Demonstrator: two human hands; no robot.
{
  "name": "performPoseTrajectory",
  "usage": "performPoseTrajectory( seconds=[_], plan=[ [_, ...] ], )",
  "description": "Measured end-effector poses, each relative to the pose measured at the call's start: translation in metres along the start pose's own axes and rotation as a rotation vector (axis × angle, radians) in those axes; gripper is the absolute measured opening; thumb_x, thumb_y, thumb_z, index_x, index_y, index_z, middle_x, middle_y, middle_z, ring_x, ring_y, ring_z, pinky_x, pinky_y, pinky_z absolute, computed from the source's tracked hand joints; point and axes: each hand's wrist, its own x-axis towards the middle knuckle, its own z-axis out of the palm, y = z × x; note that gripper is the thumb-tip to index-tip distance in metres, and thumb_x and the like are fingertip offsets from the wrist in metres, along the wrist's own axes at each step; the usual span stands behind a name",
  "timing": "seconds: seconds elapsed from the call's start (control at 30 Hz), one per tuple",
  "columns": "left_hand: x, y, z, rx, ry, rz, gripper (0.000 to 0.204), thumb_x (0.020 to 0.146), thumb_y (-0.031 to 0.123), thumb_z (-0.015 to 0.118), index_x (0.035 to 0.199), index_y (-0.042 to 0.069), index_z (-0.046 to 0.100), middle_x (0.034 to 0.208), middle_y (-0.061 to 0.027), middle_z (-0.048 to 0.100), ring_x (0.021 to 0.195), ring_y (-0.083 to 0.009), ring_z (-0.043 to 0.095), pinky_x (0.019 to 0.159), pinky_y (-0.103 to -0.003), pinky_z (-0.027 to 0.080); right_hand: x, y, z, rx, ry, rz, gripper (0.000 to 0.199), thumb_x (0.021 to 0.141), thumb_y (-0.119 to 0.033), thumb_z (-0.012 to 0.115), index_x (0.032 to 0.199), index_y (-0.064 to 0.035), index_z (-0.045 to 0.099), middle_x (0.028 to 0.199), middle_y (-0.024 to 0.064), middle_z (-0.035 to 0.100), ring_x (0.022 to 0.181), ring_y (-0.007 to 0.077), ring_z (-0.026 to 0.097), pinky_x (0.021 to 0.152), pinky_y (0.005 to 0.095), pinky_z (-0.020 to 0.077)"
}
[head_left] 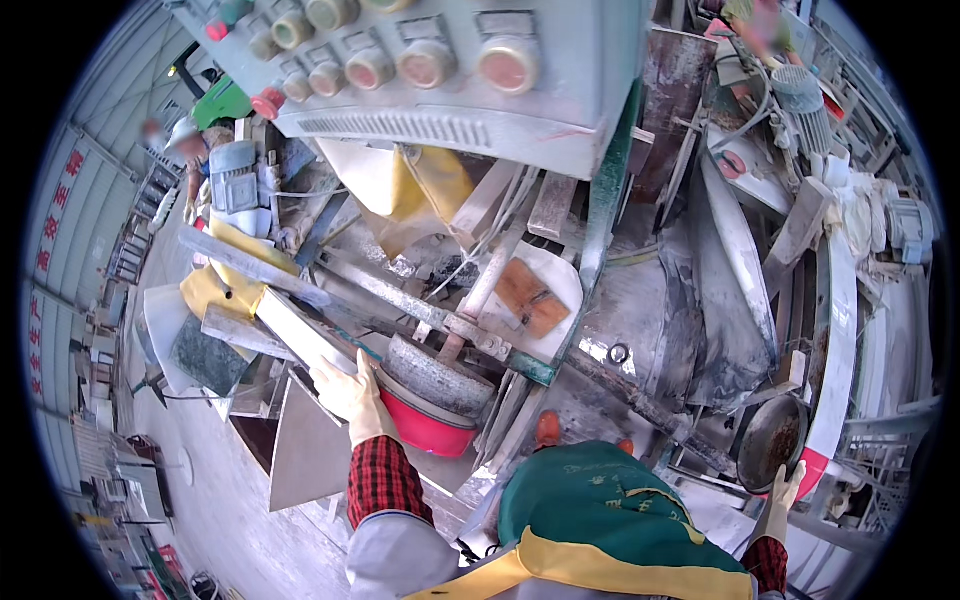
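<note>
At the far side we face a grey control cabinet (pixel 420 125). Left of centre lies a long white strip (pixel 300 332), with a red bowl-shaped part (pixel 430 428) right of its near end. Near right sits a dark round pan (pixel 772 440). Our gloved left hand (pixel 350 393), fingers partly spread, meets the strip's near end; our half-open right hand (pixel 782 503) meets the pan's near rim. We cannot tell whether either grips.

Upper wall sign (pixel 58 212), between 9 and 10 o'clock: large red Chinese characters on a pale panel. Lower wall sign (pixel 36 347), just below 9 o'clock: same format. Green apron (pixel 560 510), 5 o'clock: pale lettering, partly legible. Label plates (pixel 505 26), 12 o'clock, on the control panel (pixel 575 90): illegible.
</note>
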Motion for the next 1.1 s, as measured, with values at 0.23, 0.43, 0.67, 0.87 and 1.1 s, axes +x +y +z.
performPoseTrajectory(
  seconds=[0.23,0.43,0.67,0.87,1.1],
  plan=[
    [0.014,-0.018,0.01,0.048,-0.294,-0.125,0.075,0.085,0.053,0.058,0.143,0.012,0.035,0.152,-0.0137,0.027,0.135,-0.0284,0.036,0.103,-0.051,0.036,0.027,0.001,0.019,-0.085,0.082,0.017,0.057,0.087,-0.019,0.066,0.135,0.0008,0.042,0.138,0.0214,0.045,0.129,0.0348,0.043,0.11,0.0388,0.0345],
    [-0.015,0.003,-0.003,0.023,-0.263,-0.118,0.068,0.083,0.04,0.066,0.137,0.011,0.038,0.147,-0.0162,0.034,0.123,-0.0327,0.049,0.1,-0.052,0.038,0.003,-0.059,-0.003,-0.109,0.086,0.209,0.064,0.085,-0.019,0.066,0.139,0.0005,0.038,0.141,0.0217,0.041,0.133,0.0342,0.037,0.113,0.039,0.0308],
    [-0.068,-0.006,-0.002,-0.149,-0.343,-0.022,0.078,0.075,0.035,0.072,0.136,0.003,0.036,0.142,-0.0273,0.032,0.117,-0.0439,0.048,0.1,-0.045,0.042,-0.021,-0.081,0.002,-0.072,0.337,0.106,0.063,0.087,-0.01,0.06,0.143,-0.0013,0.033,0.146,0.0218,0.034,0.136,0.0353,0.033,0.115,0.0415,0.0261],
    [-0.091,0.007,-0.02,-0.739,-0.401,0.023,0.079,0.068,0.014,0.075,0.138,0.004,0.041,0.131,-0.019,0.05,0.118,-0.0303,0.053,0.102,-0.036,0.042,-0.023,-0.069,-0.002,0.158,0.336,0.03,0.056,0.089,-0.009,0.057,0.141,-0.0006,0.038,0.144,0.0204,0.04,0.135,0.0342,0.036,0.113,0.0411,0.0263],
    [-0.233,0.215,-0.092,-1.361,-1.134,0.482,0.072,0.071,-0.002,0.072,0.137,-0.002,0.043,0.133,-0.0144,0.051,0.126,-0.0217,0.047,0.105,-0.033,0.037,-0.023,-0.222,-0.157,0.964,-0.028,-0.064,0.029,0.092,-0.004,0.05,0.118,0.0064,0.059,0.119,0.0157,0.063,0.112,0.0211,0.057,0.096,0.0306,0.0426]
  ],
)
